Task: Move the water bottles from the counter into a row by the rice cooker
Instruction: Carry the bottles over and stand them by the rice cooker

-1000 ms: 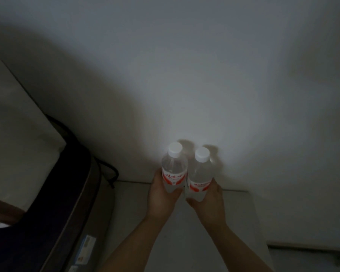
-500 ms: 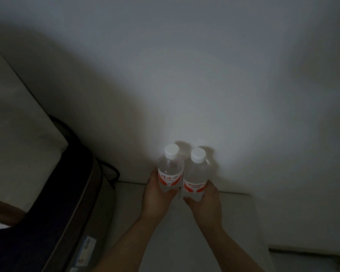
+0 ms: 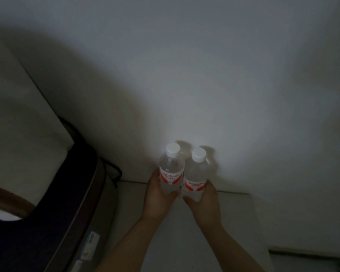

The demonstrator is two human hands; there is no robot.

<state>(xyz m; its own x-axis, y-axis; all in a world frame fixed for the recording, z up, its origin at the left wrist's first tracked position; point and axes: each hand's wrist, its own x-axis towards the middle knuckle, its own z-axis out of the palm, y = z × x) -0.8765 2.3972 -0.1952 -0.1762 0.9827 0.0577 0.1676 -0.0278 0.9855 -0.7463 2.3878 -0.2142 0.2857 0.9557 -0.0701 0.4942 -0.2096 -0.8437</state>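
Two clear water bottles with white caps and red-and-white labels stand side by side, touching, against the white wall. My left hand (image 3: 157, 199) grips the left bottle (image 3: 171, 169) around its lower body. Around the base of the right bottle (image 3: 196, 174) my right hand (image 3: 203, 205) is closed. Both bottles are upright at the back of a pale surface (image 3: 241, 218). A dark, rounded appliance (image 3: 53, 216) fills the lower left; it may be the rice cooker, but the light is too dim to tell.
A black cord (image 3: 112, 171) loops behind the dark appliance near the wall. The pale surface ends at a right edge (image 3: 263, 232), with darker floor beyond. A light panel (image 3: 18, 124) rises at the left.
Both hands and the two bottles have drifted slightly left and a little toward the wall. The grip on each bottle is unchanged.
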